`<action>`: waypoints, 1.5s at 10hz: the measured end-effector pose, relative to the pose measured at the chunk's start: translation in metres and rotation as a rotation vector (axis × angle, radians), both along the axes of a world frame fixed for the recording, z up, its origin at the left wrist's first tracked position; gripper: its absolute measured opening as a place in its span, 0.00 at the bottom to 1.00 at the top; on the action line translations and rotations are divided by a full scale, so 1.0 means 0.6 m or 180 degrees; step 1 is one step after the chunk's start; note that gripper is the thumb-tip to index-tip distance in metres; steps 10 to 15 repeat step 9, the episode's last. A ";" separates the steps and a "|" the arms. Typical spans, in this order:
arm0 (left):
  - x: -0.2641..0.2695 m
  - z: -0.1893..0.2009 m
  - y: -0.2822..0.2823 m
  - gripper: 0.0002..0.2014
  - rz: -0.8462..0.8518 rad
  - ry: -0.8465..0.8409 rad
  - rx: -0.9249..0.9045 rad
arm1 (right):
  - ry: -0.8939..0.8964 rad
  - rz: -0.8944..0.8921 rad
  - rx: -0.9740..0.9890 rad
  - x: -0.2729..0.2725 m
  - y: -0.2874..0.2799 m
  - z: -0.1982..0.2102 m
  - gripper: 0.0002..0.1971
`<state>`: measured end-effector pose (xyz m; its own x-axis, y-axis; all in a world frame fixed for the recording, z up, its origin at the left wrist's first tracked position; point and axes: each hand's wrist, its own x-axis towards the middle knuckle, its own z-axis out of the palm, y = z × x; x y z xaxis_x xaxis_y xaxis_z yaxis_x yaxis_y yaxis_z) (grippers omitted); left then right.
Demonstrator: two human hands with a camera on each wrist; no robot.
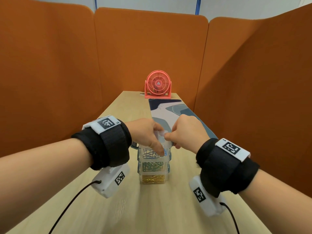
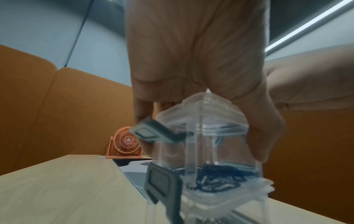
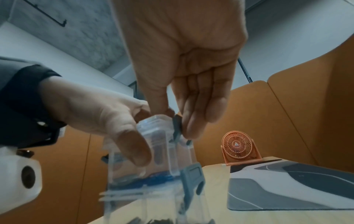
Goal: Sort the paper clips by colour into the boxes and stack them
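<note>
the left hand (image 1: 145,132) grips the top clear plastic box with blue paper clips (image 1: 163,143) from above, on a stack of clear boxes (image 1: 152,168) on the wooden table (image 1: 101,208). the right hand (image 1: 185,130) pinches its grey side latch (image 3: 177,126).

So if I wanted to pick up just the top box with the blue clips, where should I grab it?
Probably by its two clear side walls, from above. The top box sits on a tall stack, so a sideways push could topple it. The left hand grips it that way, thumb on the near wall. Avoid the grey latch the right hand pinches; it looks hinged.
</note>
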<state>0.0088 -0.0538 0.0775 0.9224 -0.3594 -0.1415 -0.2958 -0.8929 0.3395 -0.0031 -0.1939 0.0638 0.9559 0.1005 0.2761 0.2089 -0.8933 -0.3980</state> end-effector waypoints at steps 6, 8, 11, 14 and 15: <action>-0.006 0.038 0.004 0.25 0.1330 0.0290 0.0054 | 0.1399 0.0518 0.0969 -0.013 0.039 -0.029 0.24; -0.003 0.033 0.024 0.21 0.1225 0.0463 -0.0052 | 0.1601 0.0641 0.1138 -0.021 0.032 -0.021 0.30; -0.004 0.022 0.064 0.27 0.1191 0.0404 -0.0552 | 0.1574 0.0618 0.1391 -0.037 -0.004 -0.034 0.29; -0.004 0.022 0.064 0.27 0.1191 0.0404 -0.0552 | 0.1574 0.0618 0.1391 -0.037 -0.004 -0.034 0.29; -0.004 0.022 0.064 0.27 0.1191 0.0404 -0.0552 | 0.1574 0.0618 0.1391 -0.037 -0.004 -0.034 0.29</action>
